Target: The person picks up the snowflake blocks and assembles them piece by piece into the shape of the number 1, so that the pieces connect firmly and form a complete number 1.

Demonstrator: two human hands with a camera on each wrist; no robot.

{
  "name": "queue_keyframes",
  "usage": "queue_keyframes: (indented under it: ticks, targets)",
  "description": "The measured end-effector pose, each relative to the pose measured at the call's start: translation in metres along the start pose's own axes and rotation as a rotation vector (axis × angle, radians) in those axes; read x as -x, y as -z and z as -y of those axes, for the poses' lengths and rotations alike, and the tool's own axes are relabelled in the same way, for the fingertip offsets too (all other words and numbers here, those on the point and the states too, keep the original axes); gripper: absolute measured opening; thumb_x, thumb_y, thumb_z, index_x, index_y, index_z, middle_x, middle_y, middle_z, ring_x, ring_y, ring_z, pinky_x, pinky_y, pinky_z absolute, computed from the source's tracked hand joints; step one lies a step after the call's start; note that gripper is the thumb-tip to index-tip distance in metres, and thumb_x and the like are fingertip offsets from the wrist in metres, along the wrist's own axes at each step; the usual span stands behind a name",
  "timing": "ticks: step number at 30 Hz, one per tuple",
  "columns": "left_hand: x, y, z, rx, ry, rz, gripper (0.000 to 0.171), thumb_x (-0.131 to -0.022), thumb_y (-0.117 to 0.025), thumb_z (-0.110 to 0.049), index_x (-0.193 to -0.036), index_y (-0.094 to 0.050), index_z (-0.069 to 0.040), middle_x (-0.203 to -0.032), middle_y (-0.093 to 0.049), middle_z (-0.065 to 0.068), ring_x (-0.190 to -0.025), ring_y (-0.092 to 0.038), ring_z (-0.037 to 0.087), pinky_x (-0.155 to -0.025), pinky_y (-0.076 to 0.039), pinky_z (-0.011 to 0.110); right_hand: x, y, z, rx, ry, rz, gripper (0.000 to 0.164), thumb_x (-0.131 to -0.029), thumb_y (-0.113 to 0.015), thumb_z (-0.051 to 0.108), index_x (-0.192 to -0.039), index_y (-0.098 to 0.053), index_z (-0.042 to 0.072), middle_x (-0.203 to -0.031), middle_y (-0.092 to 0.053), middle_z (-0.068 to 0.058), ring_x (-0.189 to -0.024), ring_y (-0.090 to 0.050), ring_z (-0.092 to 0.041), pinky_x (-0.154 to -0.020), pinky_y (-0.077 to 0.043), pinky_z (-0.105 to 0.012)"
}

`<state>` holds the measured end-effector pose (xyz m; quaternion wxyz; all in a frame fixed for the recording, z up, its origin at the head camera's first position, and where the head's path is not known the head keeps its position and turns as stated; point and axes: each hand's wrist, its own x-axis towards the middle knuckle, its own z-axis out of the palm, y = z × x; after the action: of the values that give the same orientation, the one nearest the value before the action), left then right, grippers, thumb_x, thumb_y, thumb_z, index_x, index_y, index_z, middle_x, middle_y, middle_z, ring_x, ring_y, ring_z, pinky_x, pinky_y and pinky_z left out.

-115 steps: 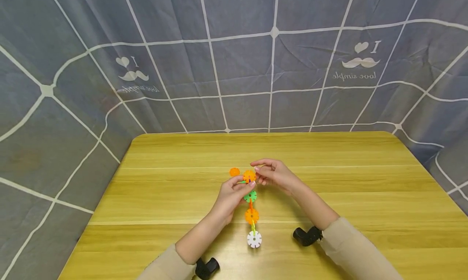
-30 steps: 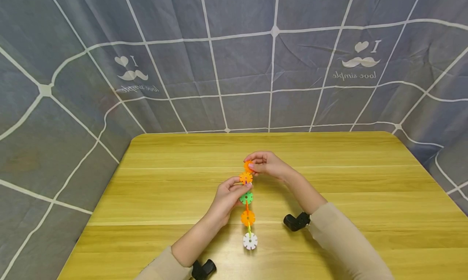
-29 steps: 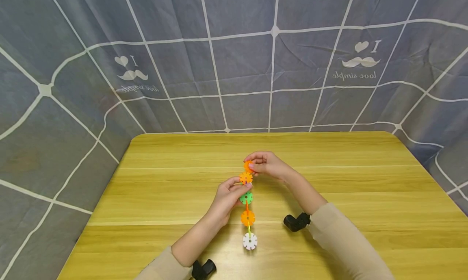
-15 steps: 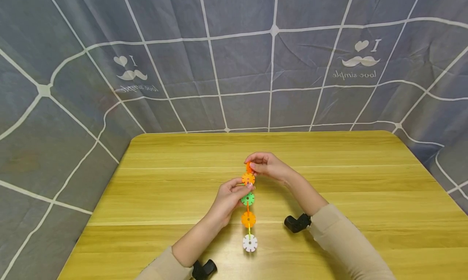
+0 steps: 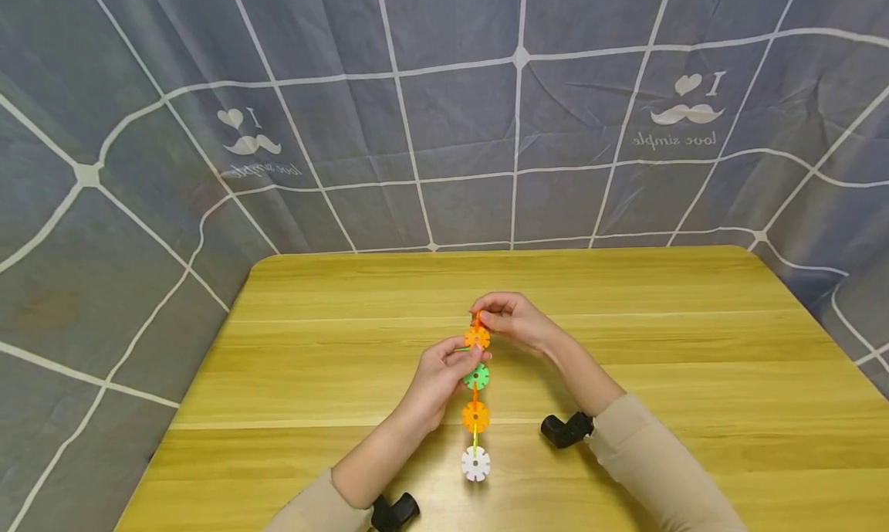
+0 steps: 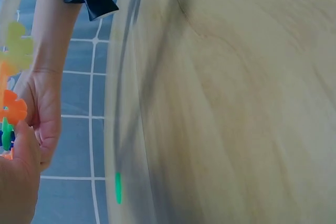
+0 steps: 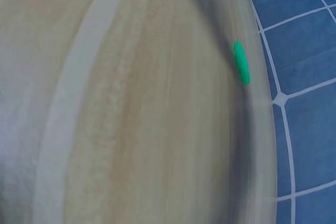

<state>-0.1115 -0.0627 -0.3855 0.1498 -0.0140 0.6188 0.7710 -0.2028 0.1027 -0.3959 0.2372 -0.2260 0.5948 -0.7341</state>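
Observation:
Notched plastic discs form a chain in the head view. A white disc (image 5: 475, 464) is at its near end, then a thin yellow disc (image 5: 475, 438), an orange disc (image 5: 475, 417) and a green disc (image 5: 479, 377). My left hand (image 5: 439, 375) pinches the chain beyond the green disc, its thumb hiding part of it. Another orange disc (image 5: 477, 338) shows just past that thumb. My right hand (image 5: 519, 320) pinches an edge-on orange disc (image 5: 477, 321) against the far rim of that one; whether their slots interlock is hidden. The right wrist view shows no hand.
A separate green piece (image 6: 118, 188) lies near the edge of the wooden table (image 5: 333, 300). A grey curtain with white lines (image 5: 458, 130) hangs behind and beside the table. Black wrist mounts (image 5: 566, 430) project from both sleeves.
An orange disc that lay beyond my left hand is now pinched in my right hand at the chain's far end. It has turned from face-on to edge-on. My left hand keeps its grip.

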Motion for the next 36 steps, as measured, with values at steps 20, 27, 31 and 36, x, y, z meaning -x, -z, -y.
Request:
queue_keyframes:
  ticks: [20, 27, 31, 36]
  targets:
    - [0.0024, -0.0003, -0.0002, -0.042, -0.042, 0.039, 0.026, -0.092, -0.058, -0.008, -0.111, -0.056, 0.010, -0.097, -0.069, 0.013, -0.077, -0.060, 0.006, -0.065, -0.048, 0.016, 0.0044, -0.0003, -0.0032, -0.049, 0.028, 0.049, 0.018, -0.091, -0.058, 0.011, -0.091, -0.072, 0.023, -0.087, -0.061, 0.000, -0.075, -0.058, -0.008, -0.069, -0.052, -0.019]
    - [0.0025, -0.0008, -0.0043, -0.057, -0.075, 0.048, 0.026, -0.090, -0.058, -0.004, -0.111, -0.056, 0.012, -0.094, -0.069, 0.014, -0.079, -0.062, 0.010, -0.069, -0.049, 0.018, 0.0085, -0.0052, -0.0029, -0.001, 0.073, 0.004, 0.040, -0.095, -0.045, -0.006, -0.094, -0.071, 0.024, -0.087, -0.062, 0.000, -0.075, -0.057, -0.008, -0.068, -0.051, -0.018]
    - [0.0021, -0.0016, -0.0061, -0.066, -0.075, 0.045, 0.026, -0.090, -0.059, -0.005, -0.110, -0.057, 0.011, -0.092, -0.070, 0.012, -0.076, -0.061, 0.008, -0.067, -0.048, 0.018, 0.0093, -0.0067, -0.0022, 0.016, 0.091, -0.016, 0.043, -0.094, -0.043, -0.009, -0.094, -0.071, 0.024, -0.086, -0.062, 0.000, -0.075, -0.058, -0.008, -0.068, -0.051, -0.018]
    - [0.0010, -0.0021, -0.0045, -0.059, -0.051, 0.024, 0.025, -0.090, -0.061, -0.008, -0.107, -0.058, 0.010, -0.093, -0.070, 0.011, -0.078, -0.061, 0.011, -0.067, -0.047, 0.019, 0.0092, -0.0060, -0.0051, 0.013, 0.073, -0.011, 0.045, -0.094, -0.041, -0.010, -0.094, -0.071, 0.025, -0.087, -0.063, 0.000, -0.076, -0.058, -0.009, -0.068, -0.051, -0.019]
